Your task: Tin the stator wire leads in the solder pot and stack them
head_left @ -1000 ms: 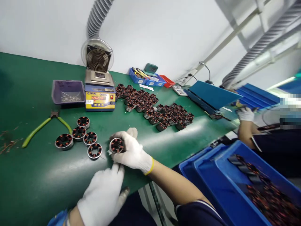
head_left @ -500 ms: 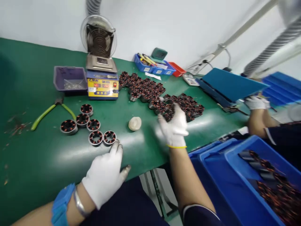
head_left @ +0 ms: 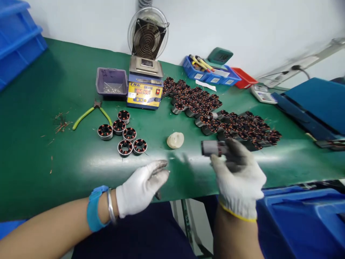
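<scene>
Head view: green counter (head_left: pixel 81 154) against plain white wall (head_left: pixel 107 25). Using pale lump (head_left: pixel 175 140) at mid-counter as landmark for all places.

Right grip (head_left: pixel 238 176), in white glove with yellow cuff: to right of lump, holding wound core (head_left: pixel 209 148) side-on, grey outer wall toward lump. Raised above counter, well apart from lump. Blurred; cannot tell if holding a second core deeper in the fingers.

Left grip (head_left: pixel 141 189), white glove, dirty fingertips: to near left of lump, over front edge of counter. Fingers loosely curled, fairly wide, nothing visible between. Blue wristband (head_left: pixel 95 209) and silver bangle (head_left: pixel 110 207) on same arm, farther left of lump.

Left of lump: six loose cores (head_left: pixel 129 139) in small cluster, rings facing up; then green-handled pliers (head_left: pixel 84 118), opened out; then wire scraps (head_left: pixel 62 126).

Right and back of lump: big packed batch of cores (head_left: pixel 229 126).

Behind lump, toward left: yellow-blue display unit (head_left: pixel 144 94), black fan (head_left: pixel 148 41), purple bin (head_left: pixel 111 75). Behind lump, toward right: blue trays (head_left: pixel 212 78) with pens, red tray (head_left: pixel 244 77), calculator (head_left: pixel 264 95).
</scene>
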`<control>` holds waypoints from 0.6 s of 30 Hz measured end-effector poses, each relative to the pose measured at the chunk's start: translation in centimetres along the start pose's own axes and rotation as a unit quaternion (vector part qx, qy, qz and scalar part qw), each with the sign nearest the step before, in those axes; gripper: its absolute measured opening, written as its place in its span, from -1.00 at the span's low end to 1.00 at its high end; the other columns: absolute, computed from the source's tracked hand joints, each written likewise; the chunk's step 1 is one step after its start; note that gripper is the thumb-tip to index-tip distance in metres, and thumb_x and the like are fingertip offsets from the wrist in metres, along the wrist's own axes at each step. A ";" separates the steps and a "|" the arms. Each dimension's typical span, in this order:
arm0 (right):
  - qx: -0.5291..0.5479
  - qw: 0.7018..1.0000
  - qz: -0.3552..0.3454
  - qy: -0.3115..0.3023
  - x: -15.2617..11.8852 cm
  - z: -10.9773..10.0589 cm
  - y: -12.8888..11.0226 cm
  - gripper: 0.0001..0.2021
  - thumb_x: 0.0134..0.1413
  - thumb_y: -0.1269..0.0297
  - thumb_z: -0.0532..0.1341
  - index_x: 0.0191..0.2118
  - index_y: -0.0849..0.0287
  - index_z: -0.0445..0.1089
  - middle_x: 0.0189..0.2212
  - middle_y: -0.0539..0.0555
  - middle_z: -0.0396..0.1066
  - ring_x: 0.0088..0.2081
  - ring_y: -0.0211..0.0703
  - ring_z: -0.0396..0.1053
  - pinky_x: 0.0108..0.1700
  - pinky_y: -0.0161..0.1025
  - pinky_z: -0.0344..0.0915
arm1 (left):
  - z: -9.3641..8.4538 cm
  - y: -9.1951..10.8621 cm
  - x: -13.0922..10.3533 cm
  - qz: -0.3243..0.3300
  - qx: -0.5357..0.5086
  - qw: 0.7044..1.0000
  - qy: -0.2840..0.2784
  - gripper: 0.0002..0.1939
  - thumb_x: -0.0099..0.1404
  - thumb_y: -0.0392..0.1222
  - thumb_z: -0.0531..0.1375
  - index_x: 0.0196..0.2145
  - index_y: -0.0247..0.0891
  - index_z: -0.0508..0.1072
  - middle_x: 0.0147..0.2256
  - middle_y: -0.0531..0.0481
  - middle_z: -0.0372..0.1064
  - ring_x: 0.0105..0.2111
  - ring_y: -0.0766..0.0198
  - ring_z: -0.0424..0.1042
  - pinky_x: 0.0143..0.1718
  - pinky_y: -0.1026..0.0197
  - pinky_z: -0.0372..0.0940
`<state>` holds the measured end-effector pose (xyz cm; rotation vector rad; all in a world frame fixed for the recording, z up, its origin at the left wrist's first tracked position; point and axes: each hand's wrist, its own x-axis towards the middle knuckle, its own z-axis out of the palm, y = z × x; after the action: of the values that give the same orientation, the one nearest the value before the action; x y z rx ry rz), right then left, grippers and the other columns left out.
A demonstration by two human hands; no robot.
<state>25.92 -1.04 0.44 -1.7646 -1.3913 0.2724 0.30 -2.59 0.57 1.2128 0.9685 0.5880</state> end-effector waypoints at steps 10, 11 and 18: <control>0.125 0.960 -0.122 -0.219 -3.5 3.0 -7.1 -0.39 -0.03 0.19 0.43 0.17 0.10 0.33 0.08 0.20 0.43 0.09 0.08 0.44 0.16 0.06 0.40 | -0.5 0.2 0.2 -0.011 -0.251 0.968 0.006 -0.55 0.37 0.20 0.13 -0.11 -0.27 0.46 -0.46 0.05 0.33 -0.60 0.40 0.27 -0.62 0.35 0.18; 0.116 0.957 -0.122 -0.236 -3.2 2.8 -7.1 -0.36 -0.07 0.17 0.46 0.16 0.11 0.34 0.09 0.20 0.42 0.09 0.08 0.43 0.17 0.05 0.39 | -0.4 0.3 0.1 -0.012 -0.234 0.972 0.009 -0.54 0.36 0.21 0.13 -0.15 -0.28 0.45 -0.45 0.05 0.33 -0.60 0.41 0.26 -0.61 0.35 0.18; 0.151 0.937 -0.188 -0.251 -2.2 1.8 -6.8 -0.67 0.04 0.20 0.41 -0.05 0.09 0.47 -0.05 0.15 0.50 0.13 0.01 0.41 0.16 -0.08 0.38 | 0.1 1.1 0.1 -0.047 -0.164 0.985 0.037 -0.49 0.24 0.30 0.19 -0.35 -0.28 0.38 -0.51 0.10 0.29 -0.63 0.40 0.27 -0.61 0.32 0.21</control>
<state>19.32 -2.02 3.52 -1.1857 -1.8962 0.7219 0.49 -2.26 1.59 0.8527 0.9433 0.6915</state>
